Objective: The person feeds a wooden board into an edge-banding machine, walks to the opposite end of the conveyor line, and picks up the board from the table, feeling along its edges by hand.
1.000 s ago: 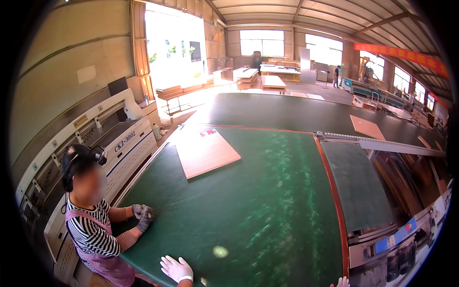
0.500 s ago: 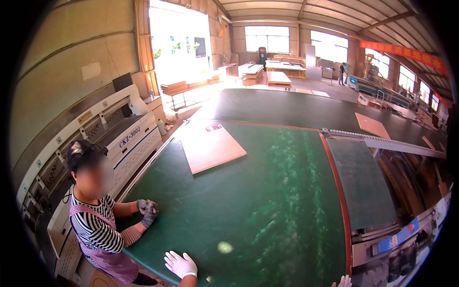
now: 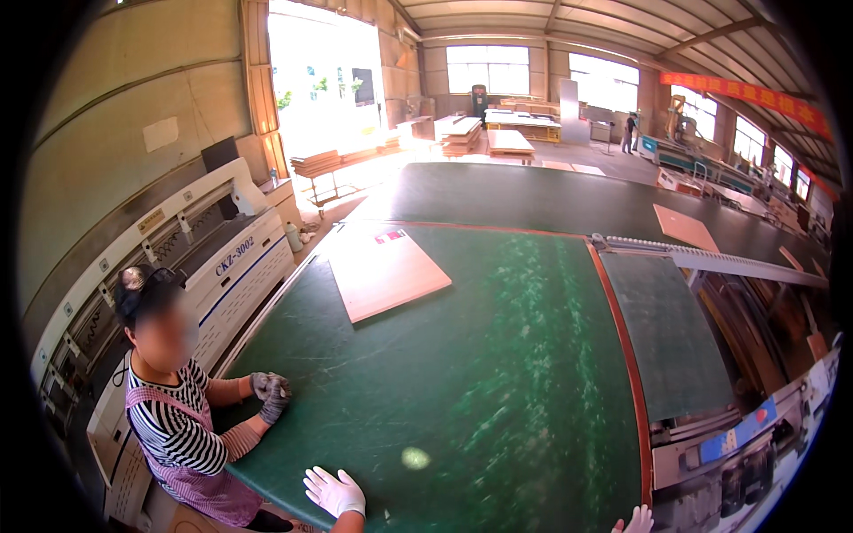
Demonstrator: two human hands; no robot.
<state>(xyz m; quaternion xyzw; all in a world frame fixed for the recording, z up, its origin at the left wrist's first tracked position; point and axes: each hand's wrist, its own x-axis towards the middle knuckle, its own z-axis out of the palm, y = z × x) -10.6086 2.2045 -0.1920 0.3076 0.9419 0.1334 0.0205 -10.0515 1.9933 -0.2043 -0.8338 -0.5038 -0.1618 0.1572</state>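
Observation:
My left hand (image 3: 335,492), in a white glove, lies with its fingers spread on the near edge of a green table (image 3: 400,373). It holds nothing. At the bottom right my right hand (image 3: 639,520), gloved in white too, rests by the table's reddish edge strip (image 3: 633,382), with its fingers apart and only partly in the picture. Well beyond both hands a flat wooden board (image 3: 389,277) lies on the table, a red-and-white label (image 3: 389,237) at its far edge.
A co-worker (image 3: 173,400) in a striped top leans on the table at the left, grey-gloved hands (image 3: 270,396) together. Behind stands a long white machine (image 3: 235,284). A second board (image 3: 684,228) lies on the far green surface (image 3: 533,191). At the right is a metal-framed machine (image 3: 737,444).
The whole view has shifted slightly, so things sit a little further left. Both my hands stay where they were on the table, and the boards have not moved.

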